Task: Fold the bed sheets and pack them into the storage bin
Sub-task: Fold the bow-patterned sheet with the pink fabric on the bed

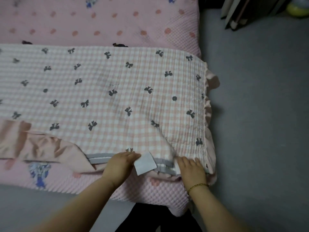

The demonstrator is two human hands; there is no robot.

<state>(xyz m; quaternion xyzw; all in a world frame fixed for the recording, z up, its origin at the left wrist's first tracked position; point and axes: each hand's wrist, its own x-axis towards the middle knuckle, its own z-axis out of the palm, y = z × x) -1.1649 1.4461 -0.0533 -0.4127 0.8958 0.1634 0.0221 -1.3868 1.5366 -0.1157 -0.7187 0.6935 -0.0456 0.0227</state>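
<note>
Fingers of left hand point(121, 164) and right hand point(192, 169) lay straight, pressing the sheet point(117, 91); edges beneath the fingertips likely needed aligning before creasing.

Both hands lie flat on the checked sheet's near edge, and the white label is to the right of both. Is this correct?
No. The head view shows the white label between the left hand and the right hand; both lie flat on the checked sheet, at its near edge.
</note>
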